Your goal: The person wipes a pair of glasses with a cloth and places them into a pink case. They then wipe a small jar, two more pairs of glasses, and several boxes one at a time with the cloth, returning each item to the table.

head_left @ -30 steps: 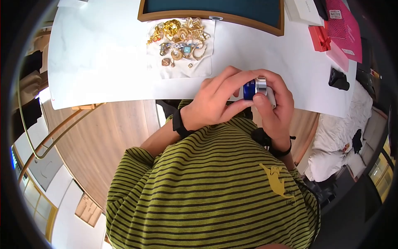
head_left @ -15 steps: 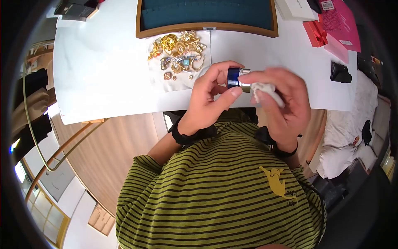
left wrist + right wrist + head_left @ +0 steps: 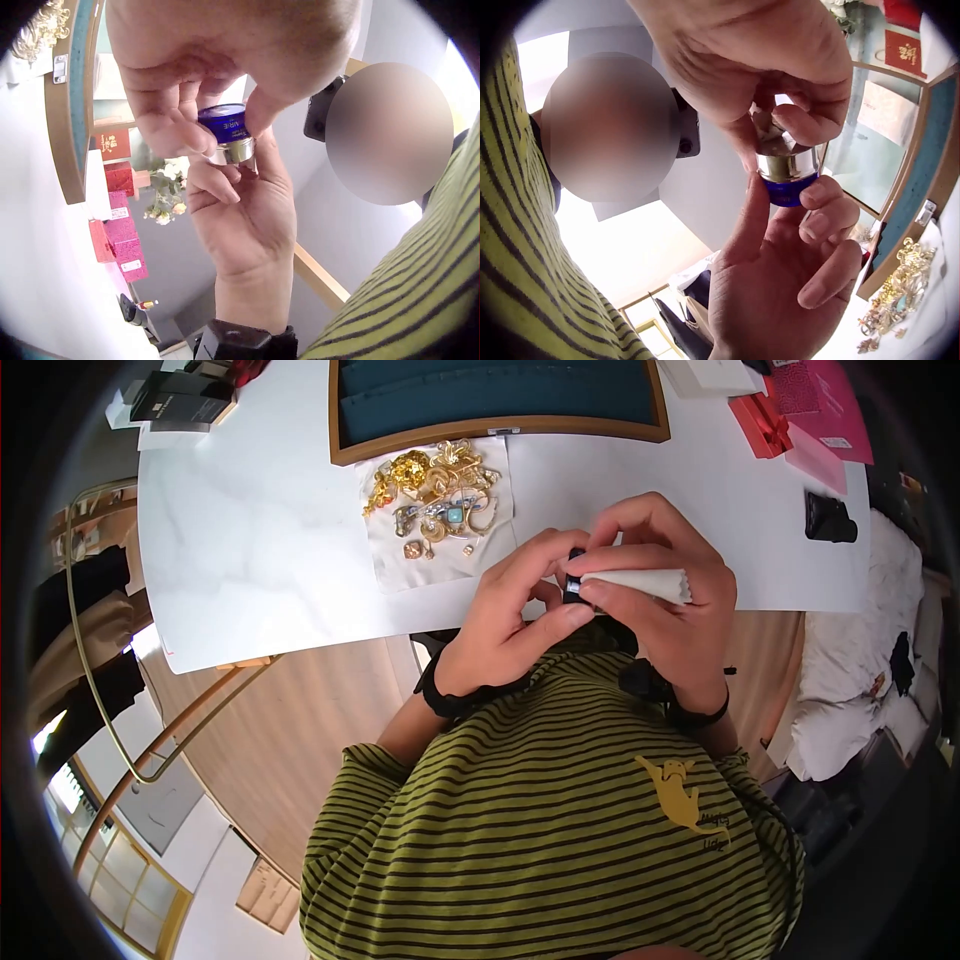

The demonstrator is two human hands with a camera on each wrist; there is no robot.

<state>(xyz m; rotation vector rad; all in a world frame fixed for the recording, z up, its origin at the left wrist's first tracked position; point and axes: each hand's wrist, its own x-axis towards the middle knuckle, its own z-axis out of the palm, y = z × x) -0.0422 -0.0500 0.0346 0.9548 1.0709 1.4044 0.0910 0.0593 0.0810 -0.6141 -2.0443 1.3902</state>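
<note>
Person seated at the white marble-patterned table (image 3: 250, 530), both hands raised together just over its near edge, in front of the chest.

Left hand (image 3: 510, 615): thumb and curled fingers pinch the blue end of a small round jar, blue glass body with a silver metal cap (image 3: 229, 133). The left wrist view shows the fingertips wrapped round the blue part.

Right hand (image 3: 665, 600): fingers curled round the silver cap end of the same jar (image 3: 786, 171), clamped on it from the other side. A folded white cloth (image 3: 635, 585) lies under the right fingers, pressed against the jar. From the head view the jar is nearly hidden between the two hands; only a dark sliver shows.

On the table beyond the hands: a heap of gold-coloured jewellery (image 3: 435, 495) on a white paper sheet (image 3: 430, 565), well apart from the jar. Behind it a wooden-framed tray with teal lining (image 3: 500, 405). At the far right a red gift box (image 3: 762, 422), a pink flat box (image 3: 825, 410), and a small black object (image 3: 830, 518).
</note>
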